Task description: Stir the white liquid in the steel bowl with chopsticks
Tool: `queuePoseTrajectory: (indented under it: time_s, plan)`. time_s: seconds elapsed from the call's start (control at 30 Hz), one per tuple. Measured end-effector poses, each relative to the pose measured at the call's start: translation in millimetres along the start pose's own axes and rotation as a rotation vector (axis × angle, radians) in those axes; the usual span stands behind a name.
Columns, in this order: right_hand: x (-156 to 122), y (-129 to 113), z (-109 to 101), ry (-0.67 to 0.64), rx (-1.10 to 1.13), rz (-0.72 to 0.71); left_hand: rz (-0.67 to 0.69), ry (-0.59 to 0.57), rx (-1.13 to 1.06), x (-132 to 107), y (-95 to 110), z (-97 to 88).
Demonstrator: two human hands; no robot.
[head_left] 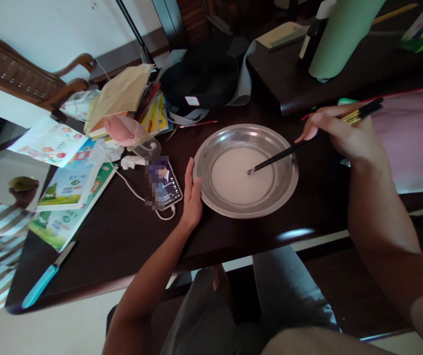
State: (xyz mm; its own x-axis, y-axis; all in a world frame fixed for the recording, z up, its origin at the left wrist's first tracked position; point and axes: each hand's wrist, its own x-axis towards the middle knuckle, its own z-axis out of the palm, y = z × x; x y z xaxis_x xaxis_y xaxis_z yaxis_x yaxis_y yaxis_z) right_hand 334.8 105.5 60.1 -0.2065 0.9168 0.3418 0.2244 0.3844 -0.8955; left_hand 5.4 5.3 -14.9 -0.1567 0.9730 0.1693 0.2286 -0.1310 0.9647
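Chopsticks (278,157) in right hand (340,129) dip into liquid (233,183); left hand (192,203) touches bowl (246,211).

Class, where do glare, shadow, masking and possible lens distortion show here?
Head view: a white glare streak on the dark table, in front of the metal basin; head view: shadow swallowing detail on the black item behind; head view: square pixels masking part of the phone; head view: the green cylinder tilting rightward, perhaps stretched by a wide-angle lens.

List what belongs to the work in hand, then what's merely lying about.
In use: black chopsticks in the right hand; metal dish touched by the left hand; whitish liquid.

Apparently lying about: blue-handled knife; phone; booklets; green cylinder.
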Motion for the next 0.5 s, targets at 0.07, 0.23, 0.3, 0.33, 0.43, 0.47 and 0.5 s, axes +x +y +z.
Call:
queuePoseTrajectory:
  time_s: [0.07,0.23,0.3,0.33,0.43,0.47,0.5]
  plan:
    - [-1,-2,2,-0.096,0.015,0.010,0.001,0.002,0.009,0,1,-0.2]
    - [-3,-8,13,-0.270,-0.032,0.022,-0.004,-0.004,0.003,0,1,0.2]
    - [-2,-5,10,-0.153,-0.057,0.020,-0.007,-0.004,0.002,0,0,0.3]
    - [-1,-4,7,-0.085,-0.058,0.018,-0.005,-0.005,0.001,0,-1,0.3]
    - [0,0,0,-0.012,0.005,0.007,-0.004,-0.010,-0.009,0,-2,0.5]
    - [0,0,-1,-0.048,0.020,0.008,-0.004,-0.009,-0.009,0,-2,0.7]
    - [-1,-1,0,-0.105,0.022,0.014,-0.004,-0.007,-0.007,0,-2,1.1]
